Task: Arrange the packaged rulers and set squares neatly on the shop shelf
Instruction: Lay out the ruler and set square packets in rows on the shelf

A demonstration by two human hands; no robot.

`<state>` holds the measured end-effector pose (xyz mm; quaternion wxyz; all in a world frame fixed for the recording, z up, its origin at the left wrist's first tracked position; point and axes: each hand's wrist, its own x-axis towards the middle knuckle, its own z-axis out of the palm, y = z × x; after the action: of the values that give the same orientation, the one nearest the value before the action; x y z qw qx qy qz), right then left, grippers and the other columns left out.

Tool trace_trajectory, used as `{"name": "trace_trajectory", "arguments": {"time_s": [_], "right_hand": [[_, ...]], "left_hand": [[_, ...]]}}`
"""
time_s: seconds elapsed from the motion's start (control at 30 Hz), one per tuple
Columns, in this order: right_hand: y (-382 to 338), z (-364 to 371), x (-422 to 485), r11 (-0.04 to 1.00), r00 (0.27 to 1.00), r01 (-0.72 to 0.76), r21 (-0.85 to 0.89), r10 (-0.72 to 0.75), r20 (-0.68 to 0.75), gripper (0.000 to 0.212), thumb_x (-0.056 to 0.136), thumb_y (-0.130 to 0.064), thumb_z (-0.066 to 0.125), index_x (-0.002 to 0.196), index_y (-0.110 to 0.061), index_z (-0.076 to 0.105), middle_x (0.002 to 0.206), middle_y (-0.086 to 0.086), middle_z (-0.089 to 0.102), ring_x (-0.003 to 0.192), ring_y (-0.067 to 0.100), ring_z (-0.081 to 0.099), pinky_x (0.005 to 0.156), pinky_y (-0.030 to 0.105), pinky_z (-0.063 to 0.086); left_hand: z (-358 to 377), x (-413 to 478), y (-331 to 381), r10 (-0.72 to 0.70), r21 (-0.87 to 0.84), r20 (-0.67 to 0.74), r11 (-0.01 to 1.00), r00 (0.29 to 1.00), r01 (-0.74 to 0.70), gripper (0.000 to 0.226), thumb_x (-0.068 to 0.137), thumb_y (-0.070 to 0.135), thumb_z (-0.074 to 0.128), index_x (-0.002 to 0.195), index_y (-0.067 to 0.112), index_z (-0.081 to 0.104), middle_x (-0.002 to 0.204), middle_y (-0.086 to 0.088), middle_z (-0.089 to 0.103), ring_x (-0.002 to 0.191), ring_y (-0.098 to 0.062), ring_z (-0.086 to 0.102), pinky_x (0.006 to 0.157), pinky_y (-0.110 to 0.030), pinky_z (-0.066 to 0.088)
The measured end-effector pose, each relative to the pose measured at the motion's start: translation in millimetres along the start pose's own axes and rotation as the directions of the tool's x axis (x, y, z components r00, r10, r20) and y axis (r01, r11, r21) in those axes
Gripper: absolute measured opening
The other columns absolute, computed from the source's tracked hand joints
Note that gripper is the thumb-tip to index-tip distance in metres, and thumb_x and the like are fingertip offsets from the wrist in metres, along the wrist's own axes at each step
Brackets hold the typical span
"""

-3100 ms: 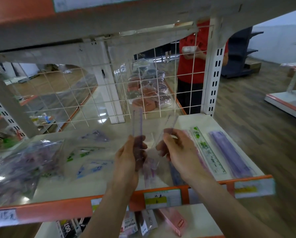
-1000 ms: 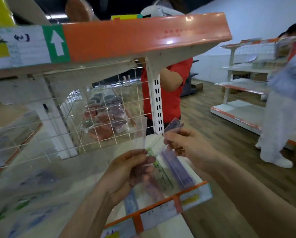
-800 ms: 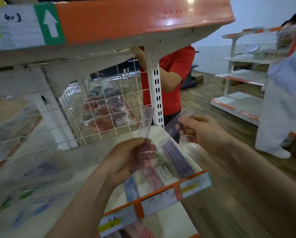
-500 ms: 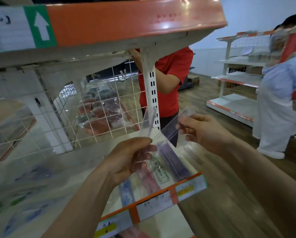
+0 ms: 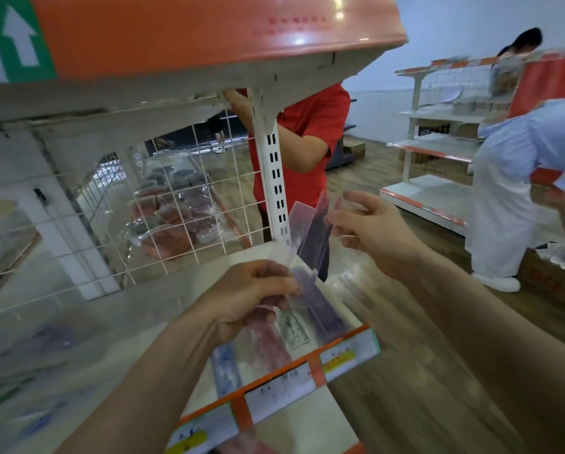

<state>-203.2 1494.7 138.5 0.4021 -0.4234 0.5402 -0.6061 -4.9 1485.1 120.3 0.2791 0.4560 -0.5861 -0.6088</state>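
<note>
holding up the purple packaged rulers (image 5: 314, 239) in the air over the right end of the shop shelf (image 5: 163, 309), two strips fanned in a v, tops tilted up and right. left hand (image 5: 251, 298) pinches their lower ends, thumb and fingers closed on the clear wrap. right hand (image 5: 374, 231) pinches the wrap at the upper end, fingers curled (wrap edge is blurred, so the exact contact spot is unclear). under them, flat on the shelf and side by side near the front: a purple ruler pack (image 5: 323, 311), a clear green-printed ruler (image 5: 295, 329), a red pack (image 5: 269, 347), a blue pack (image 5: 226, 365). orange price strip (image 5: 314, 368) with white and yellow labels runs along the front edge. left part of the shelf has blurred clear bags (image 5: 29, 371) with green and blue bits. behind: wire grid (image 5: 176, 224), white slotted post (image 5: 274, 178), orange-edged upper shelf (image 5: 192, 31). person in red shirt (image 5: 307, 136) stands behind the post, a hand at the upper shelf underside. person in pale blue top (image 5: 517, 178) bends over at far right.
</note>
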Motion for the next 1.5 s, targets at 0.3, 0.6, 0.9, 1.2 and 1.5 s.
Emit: {"name": "trace_trajectory", "arguments": {"time_s": [0.3, 0.6, 0.9, 1.2, 1.5], "right_hand": [[-19.1, -41.1, 2.1, 0.936, 0.895, -0.034, -0.352, 0.185, 0.406, 0.008, 0.073, -0.019, 0.072, 0.080, -0.016, 0.071, 0.081, 0.005, 0.069, 0.069, 0.010, 0.062, 0.069, 0.026, 0.049], [0.9, 17.4, -16.8, 0.296, 0.854, 0.480, -0.826, 0.058, 0.517, 0.035, 0.085, -0.043, 0.065, 0.108, -0.016, 0.063, 0.091, -0.008, 0.063, 0.082, 0.009, 0.057, 0.070, 0.023, 0.044], [30.7, 45.9, -1.0, 0.116, 0.963, 0.257, -0.960, 0.053, 0.264, 0.028, 0.090, -0.034, 0.053, 0.077, -0.011, 0.045, 0.084, 0.006, 0.050, 0.077, 0.025, 0.050, 0.064, 0.029, 0.038], [53.4, 51.7, -5.7, -0.028, 0.967, 0.244, -0.969, 0.086, 0.241, 0.037, 0.094, -0.047, 0.043, 0.102, -0.015, 0.059, 0.092, 0.002, 0.057, 0.090, 0.020, 0.058, 0.074, 0.028, 0.042], [53.6, 57.4, -11.1, -0.085, 0.960, 0.278, -0.957, 0.048, 0.275, 0.023, 0.092, -0.041, 0.047, 0.091, -0.018, 0.052, 0.069, -0.004, 0.042, 0.076, 0.018, 0.050, 0.066, 0.027, 0.037]], "left_hand": [[-32.0, 12.5, 3.6, 0.024, -0.218, -0.215, 0.973, 0.976, -0.073, 0.010, 0.080, 0.001, 0.068, 0.080, 0.011, 0.067, 0.063, -0.002, 0.069, 0.048, -0.006, 0.056, 0.043, -0.017, 0.045], [-21.7, 40.5, 23.0, -0.006, -0.001, -0.138, 1.000, 0.990, 0.006, 0.010, 0.078, 0.000, 0.070, 0.077, 0.010, 0.069, 0.061, -0.004, 0.066, 0.050, -0.009, 0.051, 0.043, -0.017, 0.043], [-18.0, 47.2, 12.2, -0.016, 0.023, -0.298, 0.999, 0.954, 0.024, 0.013, 0.087, 0.014, 0.062, 0.095, 0.004, 0.065, 0.072, -0.005, 0.058, 0.056, -0.013, 0.050, 0.049, -0.024, 0.042], [-25.7, 31.1, -5.1, -0.055, -0.058, -0.276, 0.997, 0.960, 0.041, 0.024, 0.093, 0.025, 0.052, 0.101, 0.007, 0.066, 0.073, -0.004, 0.061, 0.059, -0.015, 0.054, 0.052, -0.025, 0.043], [-22.5, 22.4, -9.5, -0.119, -0.345, -0.081, 0.935, 0.990, 0.084, 0.043, 0.100, 0.032, 0.031, 0.097, 0.010, 0.068, 0.069, -0.004, 0.068, 0.053, -0.013, 0.055, 0.053, -0.024, 0.039]]}}
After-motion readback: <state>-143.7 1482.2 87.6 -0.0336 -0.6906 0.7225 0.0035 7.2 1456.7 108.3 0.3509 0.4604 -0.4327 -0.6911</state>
